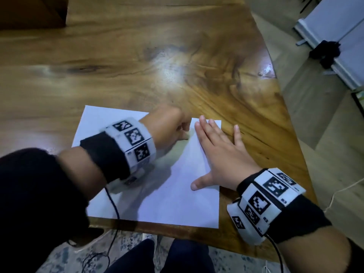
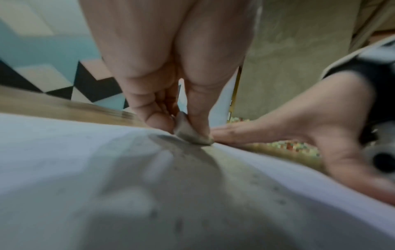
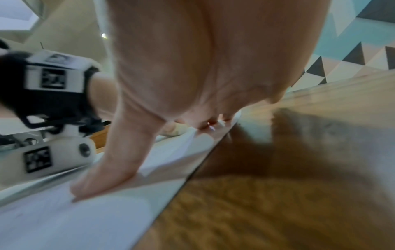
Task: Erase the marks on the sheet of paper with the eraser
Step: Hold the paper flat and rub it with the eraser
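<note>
The desk (image 1: 137,62) was varnished wood, glossy enough to throw back a bright glare, its dark grain swirling. The sheet of paper (image 1: 177,194) lay matt, white and smooth. The eraser (image 2: 190,135) looked like dull, greyed rubber. Black cloth bands (image 1: 106,152) backed the hard white plastic wrist cuffs (image 1: 134,140).

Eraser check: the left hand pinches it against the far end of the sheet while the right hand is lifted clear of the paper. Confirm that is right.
Not quite. The right hand is not lifted: the head view shows it flat, fingers spread, pressing on the sheet. The rest holds: the left hand pinches the eraser against the sheet's far end.
</note>
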A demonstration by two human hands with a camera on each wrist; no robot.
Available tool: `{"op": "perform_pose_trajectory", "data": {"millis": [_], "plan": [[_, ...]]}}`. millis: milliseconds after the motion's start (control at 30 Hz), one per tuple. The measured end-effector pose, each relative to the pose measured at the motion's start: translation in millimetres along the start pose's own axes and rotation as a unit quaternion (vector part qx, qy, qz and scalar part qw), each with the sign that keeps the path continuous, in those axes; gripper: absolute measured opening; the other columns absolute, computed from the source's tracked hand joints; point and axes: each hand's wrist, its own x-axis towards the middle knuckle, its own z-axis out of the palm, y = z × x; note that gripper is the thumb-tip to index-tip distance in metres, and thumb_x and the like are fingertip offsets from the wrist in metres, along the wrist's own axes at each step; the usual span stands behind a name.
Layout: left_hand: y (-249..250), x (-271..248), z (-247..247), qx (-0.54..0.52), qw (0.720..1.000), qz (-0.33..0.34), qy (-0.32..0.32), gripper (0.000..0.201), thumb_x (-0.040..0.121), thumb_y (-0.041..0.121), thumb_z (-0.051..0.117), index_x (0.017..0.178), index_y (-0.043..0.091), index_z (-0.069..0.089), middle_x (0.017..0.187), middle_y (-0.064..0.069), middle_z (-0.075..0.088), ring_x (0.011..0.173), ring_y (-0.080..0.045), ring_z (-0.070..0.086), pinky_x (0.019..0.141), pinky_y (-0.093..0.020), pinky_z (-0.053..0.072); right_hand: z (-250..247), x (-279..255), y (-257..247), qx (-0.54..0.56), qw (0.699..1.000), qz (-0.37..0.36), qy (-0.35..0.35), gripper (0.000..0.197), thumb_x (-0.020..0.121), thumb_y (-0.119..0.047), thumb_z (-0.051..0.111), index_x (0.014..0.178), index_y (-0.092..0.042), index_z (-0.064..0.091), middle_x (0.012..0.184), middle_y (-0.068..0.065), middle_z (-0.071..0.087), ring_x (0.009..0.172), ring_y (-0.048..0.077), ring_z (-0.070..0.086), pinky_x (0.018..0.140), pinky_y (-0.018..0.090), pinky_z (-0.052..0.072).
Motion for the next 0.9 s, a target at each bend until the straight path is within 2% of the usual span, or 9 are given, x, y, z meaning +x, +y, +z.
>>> {"op": "perform_pose_trajectory", "data": {"millis": [133,233,333,433,533,600,767,833,900], "plan": [[1,-26,12,-0.006,0.998,0.048,-0.028,0.012,0.073,0.013,0.06,0.063,0.016,0.056,0.066,-0.001,0.05,0.065,-0.024,0.049,0.061,-0.026,0.036,-1,0,-1,-0.004,1.0,0.002,-0.003,0.138,0.059,-0.075,0.065,0.144,-0.02,-0.03,0.148,-0.008,-0.041,0.137,0.009,-0.034,0.111,0.057,-0.018],[0,-41,16,-0.013,0.995,0.052,-0.085,0.004,0.073,0.015,0.064,0.069,0.015,0.063,0.068,0.001,0.058,0.066,-0.019,0.053,0.062,-0.022,0.04,-1,0,-1,-0.001,1.0,0.003,-0.006,0.138,0.059,-0.074,0.066,0.144,-0.02,-0.03,0.147,-0.008,-0.041,0.137,0.009,-0.034,0.111,0.056,-0.018],[2,-4,4,0.002,1.0,0.0,-0.025,0.008,0.076,0.02,0.065,0.081,0.013,0.064,0.072,0.001,0.056,0.071,-0.016,0.047,0.062,-0.022,0.031,-1,0,-1,-0.004,1.0,0.005,-0.006,0.138,0.06,-0.075,0.065,0.143,-0.021,-0.031,0.147,-0.008,-0.042,0.137,0.009,-0.034,0.111,0.058,-0.016],[4,7,6,-0.001,1.0,0.002,0.017,0.008,0.076,0.016,0.065,0.071,0.016,0.058,0.071,-0.001,0.051,0.071,-0.02,0.045,0.063,-0.025,0.033,-1,0,-1,-0.008,1.0,0.005,-0.006,0.138,0.059,-0.076,0.064,0.143,-0.021,-0.031,0.147,-0.008,-0.041,0.137,0.009,-0.033,0.11,0.06,-0.015],[5,-35,15,-0.017,0.998,0.046,-0.048,0.021,0.072,0.016,0.061,0.057,0.02,0.048,0.063,-0.001,0.05,0.062,-0.023,0.048,0.059,-0.027,0.036,0,0,0,-0.003,1.0,0.004,-0.002,0.138,0.059,-0.075,0.064,0.144,-0.02,-0.029,0.148,-0.008,-0.04,0.138,0.009,-0.032,0.11,0.06,-0.017],[3,-53,17,-0.016,0.992,0.066,-0.102,0.012,0.071,0.021,0.06,0.061,0.016,0.057,0.064,-0.002,0.054,0.062,-0.022,0.052,0.058,-0.024,0.036,0,-1,0,0.0,1.0,0.003,-0.001,0.138,0.059,-0.074,0.066,0.145,-0.019,-0.027,0.149,-0.007,-0.039,0.138,0.01,-0.032,0.11,0.058,-0.018],[-1,0,-4,0.007,0.999,-0.013,0.028,0.012,0.075,0.016,0.067,0.086,0.01,0.064,0.075,-0.001,0.055,0.071,-0.018,0.047,0.059,-0.023,0.026,-1,-1,0,-0.001,1.0,0.003,-0.006,0.138,0.06,-0.074,0.065,0.144,-0.019,-0.029,0.148,-0.007,-0.041,0.137,0.01,-0.034,0.11,0.06,-0.015],[-3,1,-1,0.01,0.999,-0.013,0.047,0.009,0.076,0.015,0.066,0.081,0.009,0.062,0.075,-0.003,0.057,0.071,-0.021,0.05,0.06,-0.025,0.029,-1,0,0,-0.003,1.0,0.006,-0.009,0.138,0.059,-0.075,0.065,0.144,-0.019,-0.029,0.148,-0.007,-0.041,0.137,0.01,-0.034,0.109,0.064,-0.012],[-5,-22,6,0.01,1.0,0.019,0.001,0.006,0.074,0.013,0.065,0.071,0.013,0.059,0.071,-0.005,0.061,0.068,-0.024,0.054,0.059,-0.027,0.036,-1,1,0,-0.006,1.0,0.008,-0.01,0.139,0.058,-0.076,0.064,0.144,-0.019,-0.029,0.148,-0.007,-0.041,0.137,0.01,-0.034,0.108,0.065,-0.012]]}}
